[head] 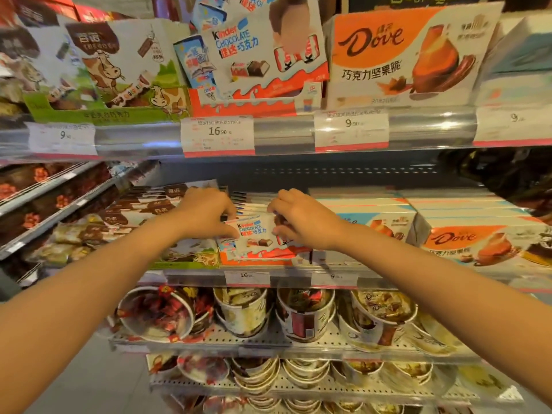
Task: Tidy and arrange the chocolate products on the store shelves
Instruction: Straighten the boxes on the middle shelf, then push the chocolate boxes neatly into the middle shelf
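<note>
While both arms reach to the middle shelf [298, 274], the left hand [206, 212] and right hand [301, 218] pinch the front Kinder Chocolate box [254, 234] by its two upper corners, fingers curled on it; it stands tilted in its red-and-white display tray [254, 259]; price tags read 16.90 [218, 131] and 9.90 [351, 123]; orange Dove boxes [466, 243] sit just right; tubs of wrapped chocolates [245, 312] fill the shelf below.

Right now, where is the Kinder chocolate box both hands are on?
In the head view, the Kinder chocolate box sits centre on the middle shelf, between the left hand and right hand, left of the Dove boxes.
</note>
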